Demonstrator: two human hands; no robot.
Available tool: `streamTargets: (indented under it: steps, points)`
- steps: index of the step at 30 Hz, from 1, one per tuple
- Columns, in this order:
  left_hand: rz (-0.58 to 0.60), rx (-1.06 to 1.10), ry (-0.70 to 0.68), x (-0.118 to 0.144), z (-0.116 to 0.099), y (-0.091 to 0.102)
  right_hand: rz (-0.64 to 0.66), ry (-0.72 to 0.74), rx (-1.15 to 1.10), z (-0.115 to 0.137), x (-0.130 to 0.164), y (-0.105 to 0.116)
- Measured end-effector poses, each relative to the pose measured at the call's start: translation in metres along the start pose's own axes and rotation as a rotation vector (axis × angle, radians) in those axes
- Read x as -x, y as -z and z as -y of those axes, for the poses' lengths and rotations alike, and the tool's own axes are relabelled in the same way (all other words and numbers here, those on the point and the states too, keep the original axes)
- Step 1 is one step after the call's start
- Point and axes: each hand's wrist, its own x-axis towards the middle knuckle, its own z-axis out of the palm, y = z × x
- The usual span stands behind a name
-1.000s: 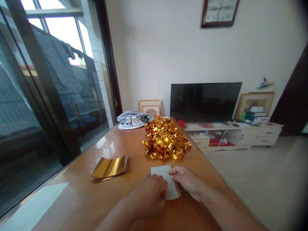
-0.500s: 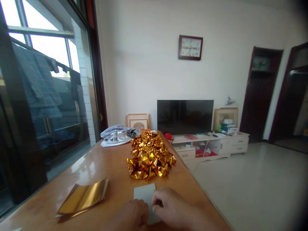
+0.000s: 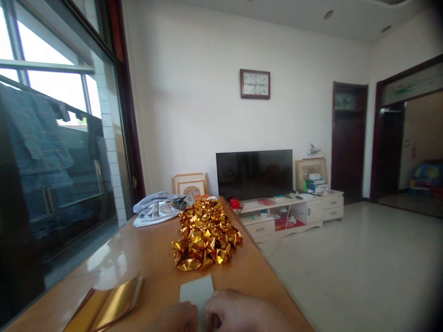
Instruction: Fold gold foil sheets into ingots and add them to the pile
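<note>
A pale sheet of paper (image 3: 196, 291) lies on the wooden table near its front edge, its lower part hidden by my hands. My left hand (image 3: 182, 317) is closed at the sheet's left side, fingers curled down onto it. Across from it my right hand (image 3: 238, 310) is also closed, its curled fingers on the sheet's right side. Just beyond the paper is a long heap of folded gold foil ingots (image 3: 204, 233). To the left lies a stack of gold foil sheets (image 3: 107, 304), its edges curling up.
The table (image 3: 152, 258) has its right edge close to my right arm. Folded clothing (image 3: 157, 210) lies at the far left end. Beyond are a television (image 3: 254, 173) and a white cabinet (image 3: 313, 212). A large window (image 3: 51, 138) runs along the left.
The view has tilted up and turned right, so everything sits lower and further left. My hands remain at the paper, with the right hand's fingers curled in closer to the left hand.
</note>
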Motion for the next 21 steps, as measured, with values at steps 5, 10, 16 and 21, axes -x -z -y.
streamTargets:
  steps: [5,10,16,21]
  points:
    - [-0.020,0.015,-0.026,0.020,-0.012,0.009,-0.018,0.072,0.056,-0.002,-0.005,0.002]
    - [0.006,0.086,-0.047,0.023,-0.004,0.014,-0.004,0.078,-0.025,-0.009,-0.002,0.006]
    - [-0.021,0.146,-0.056,0.025,0.003,0.010,0.083,0.038,-0.100,-0.010,-0.003,0.009]
    - [-0.075,0.179,-0.082,0.026,0.006,0.006,0.106,0.040,-0.150,-0.015,-0.007,0.011]
